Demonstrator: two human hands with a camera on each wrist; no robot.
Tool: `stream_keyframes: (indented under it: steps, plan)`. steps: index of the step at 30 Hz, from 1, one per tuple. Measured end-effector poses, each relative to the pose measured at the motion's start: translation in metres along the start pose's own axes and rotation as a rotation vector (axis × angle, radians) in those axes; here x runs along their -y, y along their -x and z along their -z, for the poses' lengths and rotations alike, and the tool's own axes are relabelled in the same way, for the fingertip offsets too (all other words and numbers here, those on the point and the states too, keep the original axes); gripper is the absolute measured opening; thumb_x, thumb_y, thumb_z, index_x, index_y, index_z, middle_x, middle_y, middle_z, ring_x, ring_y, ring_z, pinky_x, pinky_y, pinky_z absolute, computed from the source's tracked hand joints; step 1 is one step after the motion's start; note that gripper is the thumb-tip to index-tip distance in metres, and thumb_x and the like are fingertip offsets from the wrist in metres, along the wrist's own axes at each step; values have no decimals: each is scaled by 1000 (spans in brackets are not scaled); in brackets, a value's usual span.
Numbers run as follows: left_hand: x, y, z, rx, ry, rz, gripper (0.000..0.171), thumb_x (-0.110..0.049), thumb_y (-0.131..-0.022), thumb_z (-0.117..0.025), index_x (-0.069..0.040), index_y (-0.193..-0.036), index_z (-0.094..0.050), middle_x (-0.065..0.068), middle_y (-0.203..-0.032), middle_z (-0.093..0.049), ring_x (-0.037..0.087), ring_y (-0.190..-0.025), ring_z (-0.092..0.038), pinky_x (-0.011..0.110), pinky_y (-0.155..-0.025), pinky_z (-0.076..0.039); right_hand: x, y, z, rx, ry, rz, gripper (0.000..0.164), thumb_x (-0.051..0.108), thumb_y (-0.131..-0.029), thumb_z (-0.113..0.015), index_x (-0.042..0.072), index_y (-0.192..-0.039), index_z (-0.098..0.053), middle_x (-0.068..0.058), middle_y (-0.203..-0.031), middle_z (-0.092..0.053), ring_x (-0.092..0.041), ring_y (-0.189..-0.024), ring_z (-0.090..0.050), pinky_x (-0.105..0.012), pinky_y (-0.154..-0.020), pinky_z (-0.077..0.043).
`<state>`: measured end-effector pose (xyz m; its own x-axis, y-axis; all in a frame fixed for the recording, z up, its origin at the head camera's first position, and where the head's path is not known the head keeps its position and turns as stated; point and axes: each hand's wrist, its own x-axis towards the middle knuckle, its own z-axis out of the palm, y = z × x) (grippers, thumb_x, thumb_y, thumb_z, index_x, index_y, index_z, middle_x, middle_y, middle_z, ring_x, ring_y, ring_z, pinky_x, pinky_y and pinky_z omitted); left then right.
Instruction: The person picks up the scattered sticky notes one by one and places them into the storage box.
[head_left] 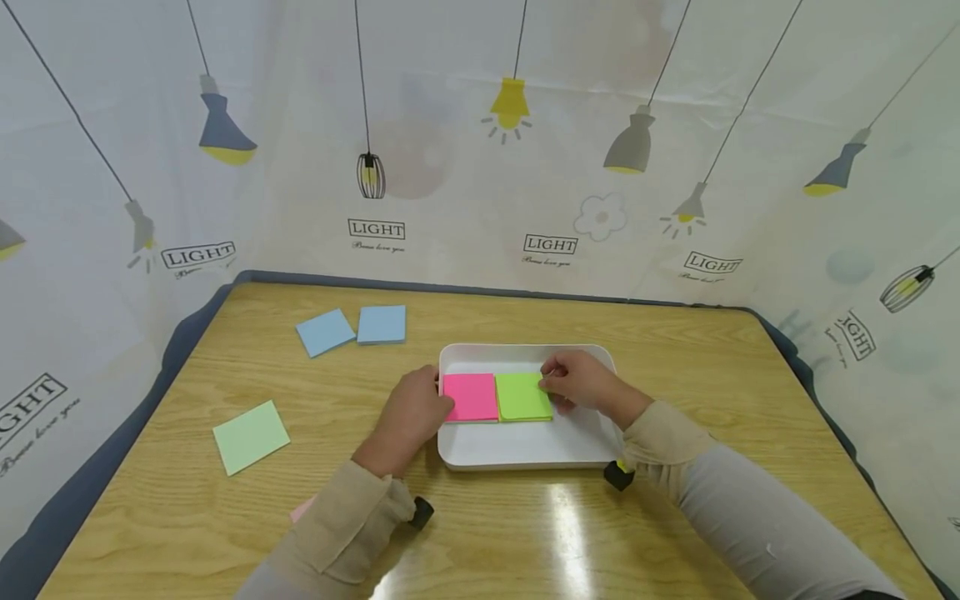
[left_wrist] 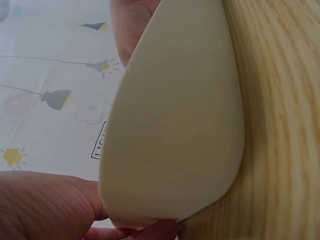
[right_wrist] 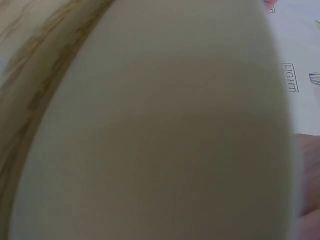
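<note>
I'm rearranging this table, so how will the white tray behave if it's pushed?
The white tray looks fairly stiff, its walls keeping an even shape. It probably won't tip or roll, sitting low and flat on the table. The pink pad and lime pad may slide, with bare tray floor beside them.

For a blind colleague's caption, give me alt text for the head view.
A person's left hand holds a white tray while the right hand touches lime notes beside pink notes inside it. Blue notes and pale green notes lie on the table.
</note>
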<state>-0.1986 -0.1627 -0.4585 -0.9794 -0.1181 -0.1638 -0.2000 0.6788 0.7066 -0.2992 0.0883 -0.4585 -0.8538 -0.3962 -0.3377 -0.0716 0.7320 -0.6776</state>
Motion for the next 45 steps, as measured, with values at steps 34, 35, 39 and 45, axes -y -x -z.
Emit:
stream_keyframes:
  steps: [34,35,39,45]
  plan:
    - [-5,2,-2,-4,-8,34,35,-13,-84,-55,0,-117,-55,12,-104,-64,17,-81,-57,32,-68,-53,-43,77,49,-394,170,104,54,38,-92,-54,0,-130,-48,-16,-110,-57,-26,-95,-55,-44,-75,-52]
    - [-5,2,-2,-4,-10,33,35,-12,-84,-55,0,-116,-55,12,-104,-64,17,-81,-57,32,-68,-53,-47,79,50,-382,171,88,57,38,-92,-54,-2,-131,-46,-18,-114,-56,-29,-100,-53,-46,-79,-51]
    - [-7,1,-4,-5,-32,23,35,-13,-84,-56,0,-117,-55,12,-105,-65,17,-82,-57,33,-69,-53,-57,83,50,-303,160,-2,68,44,-91,-54,-3,-137,-38,-23,-125,-51,-33,-109,-49,-50,-85,-49]
    - [-14,0,-10,-8,-40,21,33,-13,-84,-56,0,-115,-56,12,-103,-64,17,-80,-57,33,-69,-53,-66,85,52,-265,148,-43,66,45,-90,-54,-2,-135,-40,-23,-124,-52,-34,-109,-50,-46,-81,-53]
